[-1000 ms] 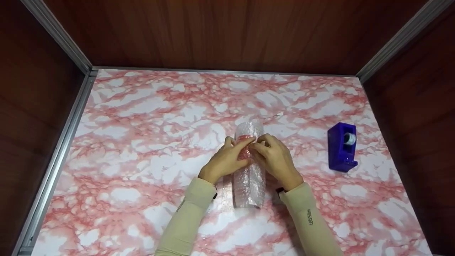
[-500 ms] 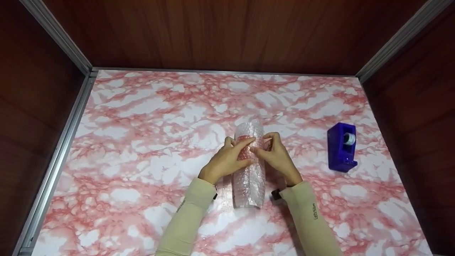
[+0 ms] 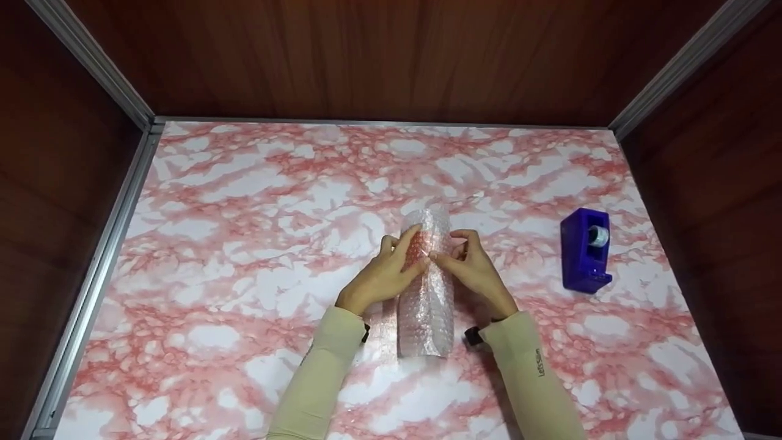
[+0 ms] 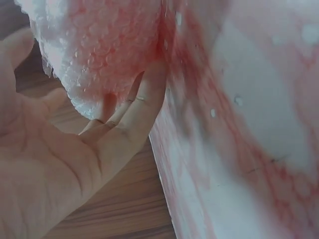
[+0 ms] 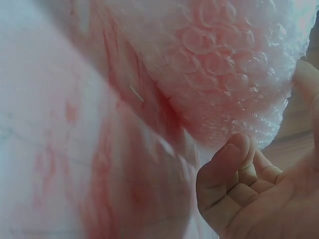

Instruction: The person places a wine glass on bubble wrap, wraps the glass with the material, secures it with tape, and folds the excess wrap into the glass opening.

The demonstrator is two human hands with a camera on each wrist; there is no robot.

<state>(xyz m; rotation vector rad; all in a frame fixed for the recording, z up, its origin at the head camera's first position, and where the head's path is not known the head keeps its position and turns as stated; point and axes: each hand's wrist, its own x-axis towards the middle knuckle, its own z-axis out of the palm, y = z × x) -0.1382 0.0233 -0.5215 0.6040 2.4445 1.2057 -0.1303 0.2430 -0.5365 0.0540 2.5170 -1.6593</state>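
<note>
A bubble-wrapped bundle [image 3: 426, 318] lies lengthwise on the table in the head view, something reddish showing through its upper half. From its left side my left hand [image 3: 382, 272] holds it, thumb on top. The left wrist view has the fingers of that hand [image 4: 99, 134] along the bundle's lower side, close to the table. On the right side, my right hand [image 3: 479, 272] grips the bundle with its thumb on top near the left thumb. Its fingers are bent against the wrap in the right wrist view [image 5: 224, 164]. What is inside the wrap is hidden.
A blue tape dispenser [image 3: 585, 250] with a roll of clear tape stands to the right on the red-and-white marbled table [image 3: 244, 244]. Dark wood panels [image 3: 379, 61] with metal edge rails [image 3: 91, 275] enclose the back and sides.
My left index finger and thumb have shifted up and left along the wrap. My right hand has opened its fingers out to the bundle's right side, its thumb staying on top.
</note>
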